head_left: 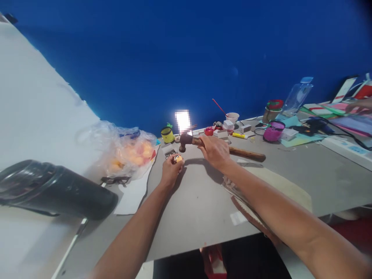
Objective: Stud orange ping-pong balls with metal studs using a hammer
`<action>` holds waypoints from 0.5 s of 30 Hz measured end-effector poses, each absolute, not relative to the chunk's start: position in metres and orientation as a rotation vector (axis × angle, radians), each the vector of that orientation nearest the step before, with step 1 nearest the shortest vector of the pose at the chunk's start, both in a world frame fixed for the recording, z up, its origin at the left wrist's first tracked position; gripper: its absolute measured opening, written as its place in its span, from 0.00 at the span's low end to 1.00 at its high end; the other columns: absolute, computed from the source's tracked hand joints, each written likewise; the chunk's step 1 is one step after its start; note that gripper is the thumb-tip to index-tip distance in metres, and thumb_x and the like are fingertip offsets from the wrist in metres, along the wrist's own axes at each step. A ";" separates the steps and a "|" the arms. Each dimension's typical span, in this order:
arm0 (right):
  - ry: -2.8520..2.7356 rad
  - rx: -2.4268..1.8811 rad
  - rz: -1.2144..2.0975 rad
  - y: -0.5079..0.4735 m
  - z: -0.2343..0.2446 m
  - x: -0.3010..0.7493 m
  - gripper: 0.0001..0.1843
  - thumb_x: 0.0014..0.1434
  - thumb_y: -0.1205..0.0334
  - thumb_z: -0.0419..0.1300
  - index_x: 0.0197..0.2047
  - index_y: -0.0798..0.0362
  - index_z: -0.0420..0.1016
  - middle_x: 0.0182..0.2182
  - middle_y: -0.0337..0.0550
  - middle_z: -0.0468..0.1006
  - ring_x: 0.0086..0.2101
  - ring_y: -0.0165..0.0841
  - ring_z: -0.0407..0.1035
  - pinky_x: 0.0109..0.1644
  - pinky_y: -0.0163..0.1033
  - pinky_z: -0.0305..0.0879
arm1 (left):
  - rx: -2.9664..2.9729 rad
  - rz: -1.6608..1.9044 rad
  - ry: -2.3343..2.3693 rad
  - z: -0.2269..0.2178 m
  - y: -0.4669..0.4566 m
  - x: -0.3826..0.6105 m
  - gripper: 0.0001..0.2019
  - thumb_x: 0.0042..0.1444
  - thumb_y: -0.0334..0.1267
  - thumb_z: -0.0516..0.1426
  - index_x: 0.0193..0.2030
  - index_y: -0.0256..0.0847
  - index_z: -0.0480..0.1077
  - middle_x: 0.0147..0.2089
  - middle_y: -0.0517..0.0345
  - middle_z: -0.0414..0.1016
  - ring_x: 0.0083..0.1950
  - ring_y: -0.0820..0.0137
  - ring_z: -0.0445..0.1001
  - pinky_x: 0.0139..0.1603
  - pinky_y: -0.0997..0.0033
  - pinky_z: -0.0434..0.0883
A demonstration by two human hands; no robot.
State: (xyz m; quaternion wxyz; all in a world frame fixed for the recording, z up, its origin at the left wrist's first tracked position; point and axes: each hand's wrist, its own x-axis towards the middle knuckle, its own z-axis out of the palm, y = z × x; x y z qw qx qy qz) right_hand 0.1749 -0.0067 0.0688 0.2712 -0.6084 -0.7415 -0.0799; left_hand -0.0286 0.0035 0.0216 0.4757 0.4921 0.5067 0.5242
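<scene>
A small golden piece [178,158] sits on the grey board [200,201], pinched between the fingertips of the left hand [171,171], whose fingers are curled in around it. Just above it hangs the dark head of a hammer [183,142]. The right hand [215,152] is wrapped around the wooden handle close to the head, and the rest of the handle sticks out to the right past the wrist. The hammer head is near the golden piece, but whether they touch cannot be told.

Just beside the left fingertips lies a small shiny tin [170,153], and behind it stands a yellow cup [167,135]. To the left, a clear plastic bag [128,151] of orange and yellow lumps slumps against the white wall, with a pair of glasses [115,180] in front of it and a large black object [55,190] nearer the camera.

Behind the hammer lie small white boxes [228,124], a white cup [232,116] with a red stick in it, and a yellow tube [239,135]. Farther right are a purple basket [273,131], a clear bottle [298,97] and coloured papers, where another person's hand [359,105] rests at the frame's edge.
</scene>
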 end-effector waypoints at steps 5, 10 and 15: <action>-2.043 -1.535 -0.312 -0.014 0.065 0.164 0.14 0.73 0.58 0.56 0.55 0.51 0.78 0.40 0.52 0.82 0.43 0.44 0.71 0.43 0.44 0.55 | 1.231 1.241 1.105 0.022 0.004 -0.030 0.13 0.44 0.40 0.68 0.34 0.37 0.72 0.23 0.66 0.66 0.22 0.80 0.59 0.23 0.77 0.57; -1.946 -1.480 -0.351 -0.011 0.068 0.169 0.15 0.72 0.57 0.56 0.55 0.53 0.79 0.41 0.52 0.82 0.45 0.44 0.71 0.46 0.43 0.55 | 1.179 1.255 1.130 0.021 0.003 -0.029 0.20 0.43 0.41 0.69 0.42 0.37 0.74 0.28 0.63 0.72 0.22 0.79 0.61 0.23 0.76 0.58; -2.036 -1.452 -0.327 -0.011 0.067 0.169 0.13 0.71 0.57 0.58 0.52 0.51 0.80 0.40 0.50 0.82 0.43 0.43 0.70 0.44 0.43 0.54 | 1.224 1.285 1.143 0.017 0.004 -0.029 0.17 0.42 0.40 0.69 0.39 0.37 0.75 0.27 0.64 0.70 0.22 0.80 0.60 0.23 0.76 0.58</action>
